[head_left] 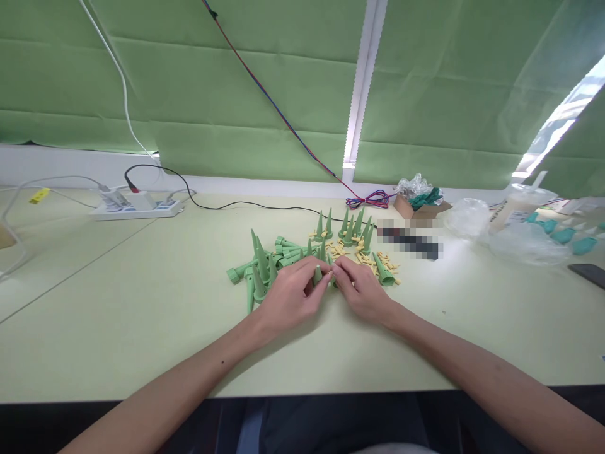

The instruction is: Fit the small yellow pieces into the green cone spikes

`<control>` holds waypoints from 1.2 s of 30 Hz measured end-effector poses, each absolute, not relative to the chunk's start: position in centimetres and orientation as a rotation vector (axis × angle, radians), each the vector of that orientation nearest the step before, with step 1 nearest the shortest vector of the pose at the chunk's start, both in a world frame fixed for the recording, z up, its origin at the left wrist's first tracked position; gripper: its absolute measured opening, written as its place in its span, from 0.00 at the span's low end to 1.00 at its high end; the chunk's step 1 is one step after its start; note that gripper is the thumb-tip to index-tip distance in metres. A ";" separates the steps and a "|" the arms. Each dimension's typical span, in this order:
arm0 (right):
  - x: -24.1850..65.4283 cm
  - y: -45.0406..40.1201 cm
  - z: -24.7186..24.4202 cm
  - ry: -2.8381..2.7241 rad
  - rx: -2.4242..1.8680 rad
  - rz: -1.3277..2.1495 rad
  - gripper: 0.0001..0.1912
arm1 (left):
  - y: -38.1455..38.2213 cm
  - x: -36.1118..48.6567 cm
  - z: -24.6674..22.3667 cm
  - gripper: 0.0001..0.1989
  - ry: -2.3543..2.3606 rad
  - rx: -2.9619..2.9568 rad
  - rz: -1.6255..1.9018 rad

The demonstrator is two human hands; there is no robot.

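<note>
Near the middle of the table, my left hand [297, 287] is closed around a green cone [317, 275], whose tip shows between thumb and fingers. My right hand [360, 289] is pinched close against it, its fingertips meeting those of the left; whatever they grip is too small to make out. Many green cones [261, 260] stand or lie to the left and behind the hands. Small yellow pieces [367, 260] are scattered behind and to the right. One green cone [384, 271] lies tilted beside the right hand, its open base toward me.
A white power strip [137, 211] with cables sits back left. Behind the cones are a coiled red-blue wire [367, 200] and a cardboard box [416, 211]. At right are a drink cup [517, 205], plastic bags [467, 219] and a phone [588, 274].
</note>
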State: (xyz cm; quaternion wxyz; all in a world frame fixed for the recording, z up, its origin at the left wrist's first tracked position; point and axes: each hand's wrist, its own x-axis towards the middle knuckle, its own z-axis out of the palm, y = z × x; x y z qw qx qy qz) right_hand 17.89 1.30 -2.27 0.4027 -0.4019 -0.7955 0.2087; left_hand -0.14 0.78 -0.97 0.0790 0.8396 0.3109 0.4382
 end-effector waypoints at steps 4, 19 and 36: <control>17.9 1.3 -2.3 -2.030 -1.031 0.496 0.15 | 0.8 -0.2 -1.0 0.04 0.939 2.521 1.307; 17.9 1.4 -2.4 -2.067 -1.033 0.443 0.18 | 0.7 -0.3 -1.0 0.03 0.923 2.530 1.240; 17.8 1.0 -2.1 -2.068 -1.005 0.559 0.17 | 0.7 0.1 0.0 0.09 1.088 2.163 1.221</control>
